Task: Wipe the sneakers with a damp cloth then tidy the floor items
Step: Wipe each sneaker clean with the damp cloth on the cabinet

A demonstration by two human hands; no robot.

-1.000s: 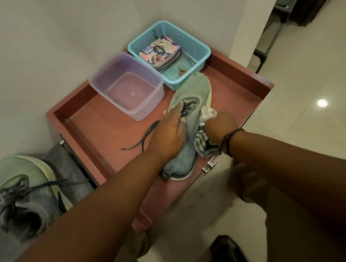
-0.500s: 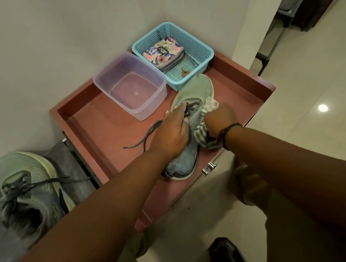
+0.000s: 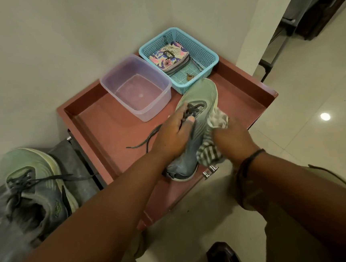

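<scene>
Red-brown rimmed bench [image 3: 96, 125] set in a white-walled corner over pale glossy floor tiles [image 3: 310, 89], carrying a clear plastic tub [image 3: 121, 76] and a blue mesh basket [image 3: 207, 50]. Pale green and grey sneaker [image 3: 204, 94] lying on the bench toward its front edge, toe near the basket. Left hand [image 3: 172, 137] fingers clamped over the laces; right hand [image 3: 231, 138] fingers closed on a striped cloth [image 3: 219, 119] pressed to the sneaker's side.

Dim warm light, floor glare [image 3: 325, 116], blurred edges

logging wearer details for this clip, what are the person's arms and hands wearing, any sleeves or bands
Both forearms are bare, with no sleeves in view. The right hand has a thin dark cord band around its wrist. The left hand shows no ring, watch or glove, and its wrist is bare.
</scene>
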